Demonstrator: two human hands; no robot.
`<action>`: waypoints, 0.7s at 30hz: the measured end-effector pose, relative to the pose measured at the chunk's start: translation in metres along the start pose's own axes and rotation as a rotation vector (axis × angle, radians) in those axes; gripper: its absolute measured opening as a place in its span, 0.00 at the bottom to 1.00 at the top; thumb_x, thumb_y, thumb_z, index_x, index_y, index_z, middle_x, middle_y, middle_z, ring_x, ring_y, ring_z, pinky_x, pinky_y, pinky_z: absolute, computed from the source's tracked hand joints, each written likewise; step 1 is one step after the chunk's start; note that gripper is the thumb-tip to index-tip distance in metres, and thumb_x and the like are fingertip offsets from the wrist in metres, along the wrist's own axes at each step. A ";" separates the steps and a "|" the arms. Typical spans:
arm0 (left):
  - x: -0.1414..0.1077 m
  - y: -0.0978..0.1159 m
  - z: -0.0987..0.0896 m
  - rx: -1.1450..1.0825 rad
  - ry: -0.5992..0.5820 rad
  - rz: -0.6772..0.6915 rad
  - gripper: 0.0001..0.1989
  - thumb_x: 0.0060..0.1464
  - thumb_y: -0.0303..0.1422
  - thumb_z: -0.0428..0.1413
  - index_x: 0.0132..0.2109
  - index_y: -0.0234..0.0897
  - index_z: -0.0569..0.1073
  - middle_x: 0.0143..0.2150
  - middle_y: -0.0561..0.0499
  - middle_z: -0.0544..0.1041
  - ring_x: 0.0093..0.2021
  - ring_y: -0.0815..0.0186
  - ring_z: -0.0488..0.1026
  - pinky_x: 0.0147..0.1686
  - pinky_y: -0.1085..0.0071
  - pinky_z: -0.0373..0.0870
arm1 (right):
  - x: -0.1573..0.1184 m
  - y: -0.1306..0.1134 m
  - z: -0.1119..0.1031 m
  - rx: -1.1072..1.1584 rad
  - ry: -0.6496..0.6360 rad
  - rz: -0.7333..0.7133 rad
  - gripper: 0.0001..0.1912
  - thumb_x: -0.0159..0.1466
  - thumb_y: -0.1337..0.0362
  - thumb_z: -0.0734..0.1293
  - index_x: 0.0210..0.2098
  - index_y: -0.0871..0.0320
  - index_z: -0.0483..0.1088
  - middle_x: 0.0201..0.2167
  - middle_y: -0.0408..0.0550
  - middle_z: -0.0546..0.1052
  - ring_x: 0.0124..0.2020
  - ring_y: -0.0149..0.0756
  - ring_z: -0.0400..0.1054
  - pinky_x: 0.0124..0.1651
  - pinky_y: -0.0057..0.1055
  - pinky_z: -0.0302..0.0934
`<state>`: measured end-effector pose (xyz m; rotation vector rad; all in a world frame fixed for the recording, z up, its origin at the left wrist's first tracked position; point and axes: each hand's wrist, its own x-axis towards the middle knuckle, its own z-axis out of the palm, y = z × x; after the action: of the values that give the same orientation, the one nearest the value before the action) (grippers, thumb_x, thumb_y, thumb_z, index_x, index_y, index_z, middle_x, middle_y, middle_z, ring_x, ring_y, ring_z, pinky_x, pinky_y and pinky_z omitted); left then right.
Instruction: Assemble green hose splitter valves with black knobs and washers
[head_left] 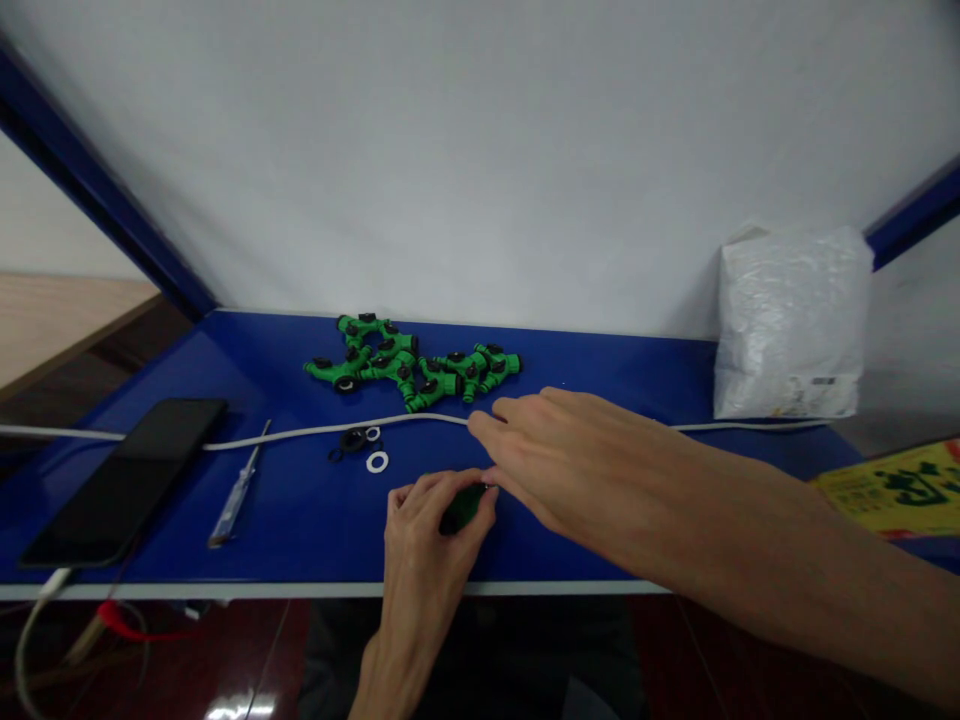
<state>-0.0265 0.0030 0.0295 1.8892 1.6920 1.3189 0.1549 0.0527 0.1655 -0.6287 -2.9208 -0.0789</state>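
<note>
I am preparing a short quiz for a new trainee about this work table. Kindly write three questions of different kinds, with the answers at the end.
1. True or false: the black phone lies over part of the white cable.

2. Which thing lies between the black phone and the large white ring?
A) a wrapped package
B) a screwdriver
C) a yellow printed sheet

3. Fill in the colour: the left hand holds a ____ part.

Key: 1. true; 2. B; 3. green
</note>
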 end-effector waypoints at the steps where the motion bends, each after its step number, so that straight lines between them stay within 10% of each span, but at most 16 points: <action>1: 0.000 0.000 0.000 0.005 -0.010 -0.006 0.05 0.59 0.31 0.63 0.42 0.45 0.81 0.38 0.54 0.86 0.39 0.60 0.82 0.43 0.61 0.64 | -0.001 -0.001 -0.003 0.019 0.017 -0.033 0.24 0.69 0.74 0.60 0.64 0.63 0.63 0.56 0.59 0.75 0.52 0.47 0.71 0.52 0.43 0.65; 9: 0.006 0.003 -0.002 -0.022 -0.047 -0.047 0.06 0.57 0.30 0.62 0.41 0.45 0.82 0.35 0.54 0.86 0.35 0.59 0.82 0.40 0.62 0.69 | -0.004 -0.008 -0.006 0.159 0.050 -0.017 0.10 0.71 0.69 0.59 0.49 0.58 0.69 0.52 0.54 0.76 0.48 0.44 0.69 0.48 0.42 0.62; 15: 0.003 0.004 0.002 -0.036 -0.047 -0.094 0.06 0.56 0.30 0.62 0.40 0.46 0.82 0.39 0.54 0.87 0.38 0.57 0.83 0.42 0.61 0.69 | 0.021 0.008 0.020 0.015 -0.037 0.085 0.08 0.65 0.76 0.65 0.35 0.56 0.69 0.32 0.46 0.74 0.33 0.40 0.67 0.34 0.38 0.56; 21: 0.000 0.001 0.009 -0.007 -0.001 -0.059 0.06 0.58 0.31 0.60 0.38 0.45 0.82 0.38 0.52 0.87 0.36 0.57 0.84 0.39 0.62 0.70 | 0.006 0.005 0.016 0.149 0.024 0.047 0.26 0.68 0.73 0.63 0.65 0.57 0.61 0.54 0.54 0.75 0.49 0.43 0.71 0.47 0.39 0.63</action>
<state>-0.0194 0.0063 0.0251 1.8212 1.7267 1.2997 0.1492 0.0611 0.1511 -0.6660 -2.8536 0.1346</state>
